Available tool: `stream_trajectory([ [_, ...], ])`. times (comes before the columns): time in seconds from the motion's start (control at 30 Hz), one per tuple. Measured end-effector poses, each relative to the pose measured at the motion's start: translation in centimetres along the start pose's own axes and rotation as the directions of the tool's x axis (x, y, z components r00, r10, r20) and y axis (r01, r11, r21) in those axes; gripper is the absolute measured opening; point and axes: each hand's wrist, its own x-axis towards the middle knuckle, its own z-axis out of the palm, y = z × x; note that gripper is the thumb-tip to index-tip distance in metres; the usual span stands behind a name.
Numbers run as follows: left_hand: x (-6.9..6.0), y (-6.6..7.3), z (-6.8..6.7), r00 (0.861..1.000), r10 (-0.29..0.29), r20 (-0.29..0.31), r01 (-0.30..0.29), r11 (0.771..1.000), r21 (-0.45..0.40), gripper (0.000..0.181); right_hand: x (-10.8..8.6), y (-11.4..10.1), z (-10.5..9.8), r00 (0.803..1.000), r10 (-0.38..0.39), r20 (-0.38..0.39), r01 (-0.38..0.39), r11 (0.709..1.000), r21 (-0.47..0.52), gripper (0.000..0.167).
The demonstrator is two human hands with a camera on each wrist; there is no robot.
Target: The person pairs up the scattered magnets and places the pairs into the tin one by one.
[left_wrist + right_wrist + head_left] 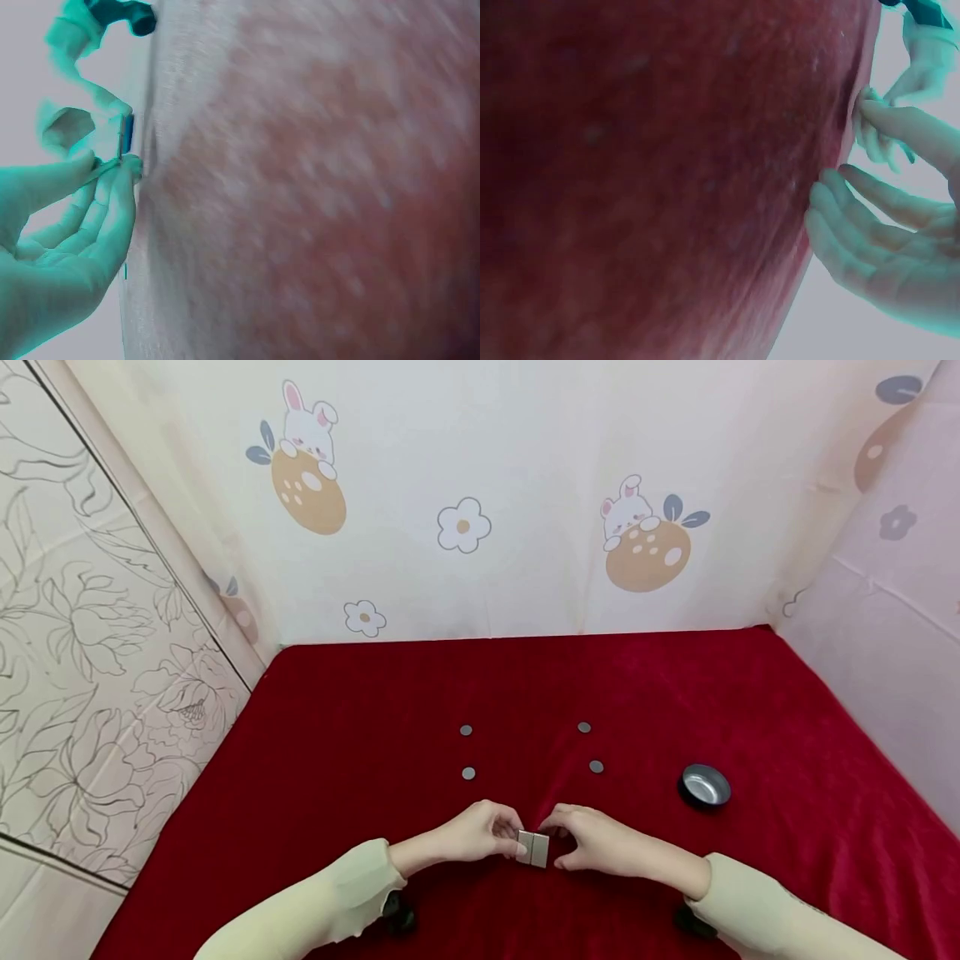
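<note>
Left hand pinches small plates; right hand loosely curved, thumb apart.
Head: plates between the hands; four discs ahead; dish ahead of right forearm. Left wrist: thumb and fingers grip. Right wrist: whether right fingertips touch plates is unclear.

From here I see a small, flat, beige-grey two-panelled piece, roughly rectangular, a dark seam running down its middle and its face slightly tilted. The left hand pinches its left panel, thumb in front. Its right panel sits just beside the right hand's curved fingers; contact there is unclear.
</note>
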Motion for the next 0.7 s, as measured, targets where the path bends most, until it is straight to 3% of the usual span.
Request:
stream_trajectory([
  [0.1, -0.2, 0.9, -0.3, 0.999, -0.026, -0.018, 0.022, 0.981, -0.192, 0.006, -0.6, 0.3, -0.6, 0.999, 0.002, -0.039, -0.001, 1.0, 0.023, 0.029],
  [0.2, 0.0, 1.3, -0.4, 0.998, -0.049, -0.043, 0.035, 0.96, -0.279, 0.007, -1.4, 0.8, -1.3, 0.998, 0.016, -0.069, -0.013, 0.999, 0.037, 0.029],
  [0.3, 0.9, 0.6, -0.2, 0.995, -0.071, -0.068, 0.046, 0.945, -0.322, 0.009, -2.2, 1.4, -1.9, 0.994, 0.019, -0.104, -0.016, 0.999, 0.031, 0.029],
  [0.47, 1.8, 1.1, -0.1, 0.987, -0.106, -0.118, 0.053, 0.922, -0.384, 0.012, -3.7, 2.3, -2.8, 0.976, 0.004, -0.217, -0.009, 1.0, -0.021, 0.028],
  [0.7, 2.7, 3.5, -0.3, 0.979, -0.132, -0.155, 0.049, 0.893, -0.448, 0.012, -5.6, 3.5, -3.9, 0.915, -0.007, -0.404, -0.05, 0.99, -0.13, 0.032],
])
